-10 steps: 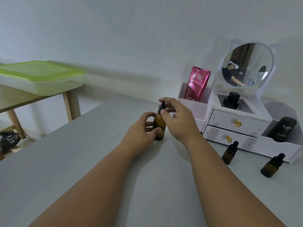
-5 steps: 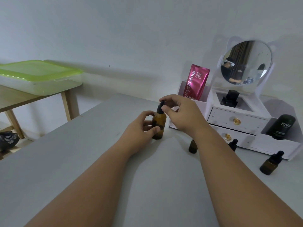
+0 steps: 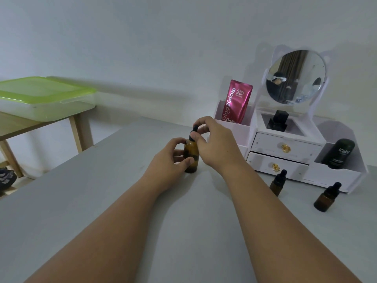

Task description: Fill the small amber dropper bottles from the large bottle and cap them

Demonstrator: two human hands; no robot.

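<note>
Large bottle (image 3: 191, 158): left hand (image 3: 170, 161) wraps its body, right hand (image 3: 217, 145) pinches its dropper cap (image 3: 193, 132), likely unscrewing; next, carry dropper to small bottles (image 3: 277, 184) at four o'clock.

Dim, flat indoor light with a cool grey cast covers the table (image 3: 71, 201); the right hand (image 3: 218, 146) throws a soft shadow on it. The mirror (image 3: 295, 76) holds the brightest patch. Wide-angle distortion bends the edges; detail is soft.

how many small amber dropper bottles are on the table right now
2: one small bottle stands before the organizer's lower drawer, by the right forearm; the other small bottle stands further right. The forearm may hide more.
</note>
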